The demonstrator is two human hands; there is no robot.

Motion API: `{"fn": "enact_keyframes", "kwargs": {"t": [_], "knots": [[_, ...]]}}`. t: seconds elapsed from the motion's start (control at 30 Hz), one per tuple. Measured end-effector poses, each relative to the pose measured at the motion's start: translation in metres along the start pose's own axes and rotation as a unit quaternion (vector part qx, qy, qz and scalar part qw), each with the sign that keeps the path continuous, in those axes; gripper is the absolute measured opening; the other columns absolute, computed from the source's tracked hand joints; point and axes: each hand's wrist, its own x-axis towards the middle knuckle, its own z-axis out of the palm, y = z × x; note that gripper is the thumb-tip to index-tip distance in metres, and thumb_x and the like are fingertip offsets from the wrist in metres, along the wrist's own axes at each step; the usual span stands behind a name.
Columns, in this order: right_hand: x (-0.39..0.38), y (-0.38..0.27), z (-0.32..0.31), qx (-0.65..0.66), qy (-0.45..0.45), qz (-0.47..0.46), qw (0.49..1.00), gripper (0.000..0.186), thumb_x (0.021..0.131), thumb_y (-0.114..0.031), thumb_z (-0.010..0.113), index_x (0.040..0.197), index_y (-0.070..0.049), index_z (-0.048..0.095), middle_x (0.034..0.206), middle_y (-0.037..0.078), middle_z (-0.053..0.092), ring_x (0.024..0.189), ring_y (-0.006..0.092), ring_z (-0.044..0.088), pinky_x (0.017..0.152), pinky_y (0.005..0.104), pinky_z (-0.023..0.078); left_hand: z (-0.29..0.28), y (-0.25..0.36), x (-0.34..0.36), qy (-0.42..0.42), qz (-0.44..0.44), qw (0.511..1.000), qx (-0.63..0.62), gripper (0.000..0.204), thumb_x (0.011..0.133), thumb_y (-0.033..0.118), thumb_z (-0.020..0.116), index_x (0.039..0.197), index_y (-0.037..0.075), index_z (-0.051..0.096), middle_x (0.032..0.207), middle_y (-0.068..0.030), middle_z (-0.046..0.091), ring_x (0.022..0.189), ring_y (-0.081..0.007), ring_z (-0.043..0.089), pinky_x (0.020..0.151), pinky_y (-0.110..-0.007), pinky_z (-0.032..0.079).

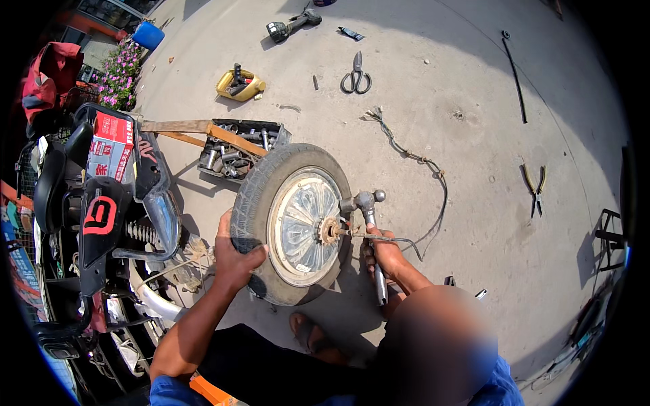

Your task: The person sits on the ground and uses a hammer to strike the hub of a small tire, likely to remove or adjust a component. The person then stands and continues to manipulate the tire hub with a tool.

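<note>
Dark rubber tire [263,215] is clasped by the left hand [235,256], thumb spread. The right hand [387,257] curls tightly around a steel hammer [366,201].

Sunlit concrete ground [481,155], shadow [467,24], pink flowers [120,78]

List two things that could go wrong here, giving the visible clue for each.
The left fingers hold the tyre; if they slipped, the wheel might roll or topple. The right fingers hold a hammer close to the axle and cable, so a careless blow could damage either.
</note>
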Motion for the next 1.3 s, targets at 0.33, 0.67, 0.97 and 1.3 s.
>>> {"fn": "enact_keyframes", "kwargs": {"t": [0.33, 0.67, 0.97, 1.3], "knots": [[0.003, 0.005, 0.008, 0.007, 0.03, -0.004, 1.0, 0.044, 0.105, -0.054, 0.047, 0.088, -0.013, 0.041, 0.063, 0.001, 0.039, 0.046, 0.0133, 0.038, 0.039, 0.032, 0.037, 0.015, 0.006, -0.002, -0.026, 0.048, 0.998, -0.022, 0.083, 0.072, 0.002, 0.077, 0.144, 0.0, 0.036, 0.128, -0.0116, 0.059, 0.118, -0.0193, 0.058, 0.105, -0.035, 0.046], [-0.01, -0.015, 0.009, -0.036, -0.019, -0.021, 0.999, 0.05, 0.105, -0.054, 0.048, 0.084, -0.009, 0.044, 0.06, 0.001, 0.042, 0.044, 0.0129, 0.041, 0.038, 0.0318, 0.038, 0.01, -0.003, -0.01, -0.004, 0.035, 0.999, 0.005, 0.081, 0.072, 0.002, 0.078, 0.142, 0.0, 0.037, 0.129, -0.0114, 0.057, 0.119, -0.0192, 0.057, 0.106, -0.035, 0.044], [-0.008, -0.01, -0.001, 0.019, -0.006, -0.003, 1.0, 0.045, 0.105, -0.051, 0.05, 0.085, -0.012, 0.039, 0.063, -0.001, 0.04, 0.046, 0.0116, 0.04, 0.039, 0.0307, 0.035, 0.012, -0.008, -0.017, 0.005, 0.063, 0.995, 0.074, 0.091, 0.073, 0.005, 0.079, 0.149, 0.001, 0.03, 0.132, -0.0127, 0.055, 0.122, -0.021, 0.055, 0.108, -0.037, 0.042], [-0.064, -0.016, -0.072, -0.673, 0.042, -0.183, 0.716, 0.046, 0.096, -0.042, 0.062, 0.095, 0.003, 0.067, 0.082, 0.029, 0.067, 0.082, 0.0482, 0.067, 0.074, 0.0529, 0.054, 0.053, 0.009, -0.045, 0.041, 0.113, 0.98, 0.158, 0.092, 0.072, 0.015, 0.084, 0.143, -0.009, 0.03, 0.126, -0.0235, 0.056, 0.117, -0.0319, 0.058, 0.104, -0.041, 0.045]]}}
